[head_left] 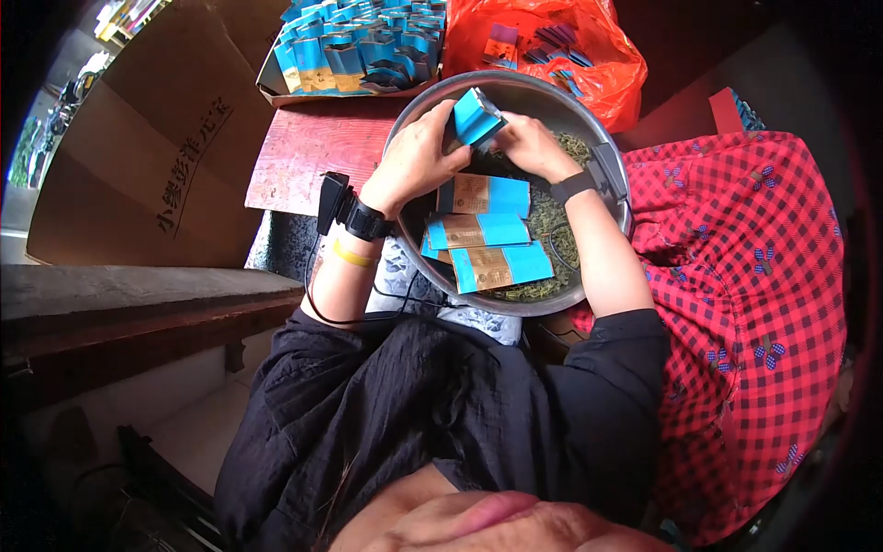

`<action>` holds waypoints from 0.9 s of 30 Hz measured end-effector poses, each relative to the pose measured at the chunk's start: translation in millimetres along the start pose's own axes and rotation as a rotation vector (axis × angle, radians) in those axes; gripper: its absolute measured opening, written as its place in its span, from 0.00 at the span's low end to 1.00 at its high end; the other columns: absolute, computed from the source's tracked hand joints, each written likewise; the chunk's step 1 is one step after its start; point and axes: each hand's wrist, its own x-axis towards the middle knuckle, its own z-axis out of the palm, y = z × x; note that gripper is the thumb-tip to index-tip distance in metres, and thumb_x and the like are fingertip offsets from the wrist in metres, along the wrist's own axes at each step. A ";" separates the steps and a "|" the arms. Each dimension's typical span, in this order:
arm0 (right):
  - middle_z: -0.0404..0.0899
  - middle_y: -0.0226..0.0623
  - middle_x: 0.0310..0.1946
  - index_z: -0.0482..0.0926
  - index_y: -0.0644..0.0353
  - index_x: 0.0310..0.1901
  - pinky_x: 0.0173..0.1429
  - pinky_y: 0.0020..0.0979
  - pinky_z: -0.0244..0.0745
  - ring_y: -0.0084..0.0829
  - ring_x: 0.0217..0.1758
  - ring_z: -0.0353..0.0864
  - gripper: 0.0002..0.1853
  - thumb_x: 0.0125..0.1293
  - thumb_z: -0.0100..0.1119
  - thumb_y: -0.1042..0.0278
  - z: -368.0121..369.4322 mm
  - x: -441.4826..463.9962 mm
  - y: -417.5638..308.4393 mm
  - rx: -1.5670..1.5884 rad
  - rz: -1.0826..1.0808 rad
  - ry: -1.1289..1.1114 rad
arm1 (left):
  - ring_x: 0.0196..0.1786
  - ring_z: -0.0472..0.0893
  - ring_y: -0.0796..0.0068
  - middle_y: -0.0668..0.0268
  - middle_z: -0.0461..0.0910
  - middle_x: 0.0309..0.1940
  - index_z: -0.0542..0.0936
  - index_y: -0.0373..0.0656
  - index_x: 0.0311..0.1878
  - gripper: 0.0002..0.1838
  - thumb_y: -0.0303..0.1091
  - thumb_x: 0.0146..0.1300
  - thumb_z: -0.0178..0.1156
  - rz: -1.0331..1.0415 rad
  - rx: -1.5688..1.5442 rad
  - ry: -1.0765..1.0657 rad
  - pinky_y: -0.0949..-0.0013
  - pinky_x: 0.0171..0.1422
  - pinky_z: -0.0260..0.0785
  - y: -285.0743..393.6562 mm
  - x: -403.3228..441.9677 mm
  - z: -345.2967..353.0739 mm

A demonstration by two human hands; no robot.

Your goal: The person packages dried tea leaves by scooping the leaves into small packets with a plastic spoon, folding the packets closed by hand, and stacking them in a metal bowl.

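Metal basin under bright-blue packet.

So the metal basin sits right in front of the person, with dry-looking green leafy stuff in it. Three blue-and-brown packets lie overlapping on top, inside the basin. The left hand grips a blue packet over the basin's far side, and the right hand is up against its other edge, fingertips partly hidden. Beyond the basin, to its left, there's a box crammed with similar packets; straight behind it, a red plastic bag holding more. Red checked fabric bunches up right of the basin.
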 end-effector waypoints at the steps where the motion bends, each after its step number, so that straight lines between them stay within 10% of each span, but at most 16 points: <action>1: 0.83 0.48 0.34 0.80 0.59 0.40 0.45 0.44 0.76 0.48 0.42 0.84 0.09 0.64 0.52 0.67 3.5 0.1 -3.9 0.121 -0.036 -0.074 | 0.48 0.80 0.46 0.43 0.80 0.42 0.67 0.34 0.62 0.33 0.36 0.53 0.63 0.010 -0.013 0.002 0.55 0.53 0.72 0.4 0.0 -0.5; 11: 0.78 0.29 0.22 0.80 0.61 0.36 0.33 0.22 0.71 0.18 0.25 0.76 0.19 0.75 0.48 0.54 -31.9 6.3 2.1 0.456 0.158 0.339 | 0.53 0.78 0.47 0.44 0.78 0.48 0.67 0.34 0.63 0.34 0.37 0.53 0.63 0.068 0.000 0.050 0.55 0.57 0.70 -6.4 -1.2 3.3; 21: 0.80 0.29 0.28 0.79 0.64 0.37 0.37 0.21 0.74 0.18 0.28 0.77 0.19 0.76 0.47 0.57 -42.2 -7.3 -33.1 0.467 -0.115 0.670 | 0.54 0.77 0.48 0.44 0.77 0.50 0.67 0.33 0.63 0.34 0.36 0.53 0.63 0.026 0.027 -0.010 0.56 0.58 0.70 -3.3 -0.9 1.2; 27: 0.81 0.36 0.27 0.79 0.60 0.36 0.34 0.31 0.75 0.33 0.31 0.82 0.11 0.70 0.56 0.61 -36.4 -8.2 -51.8 -0.119 -0.424 0.662 | 0.54 0.78 0.48 0.44 0.77 0.50 0.67 0.33 0.62 0.33 0.37 0.53 0.63 0.029 0.023 -0.002 0.56 0.58 0.70 -0.6 -0.3 0.5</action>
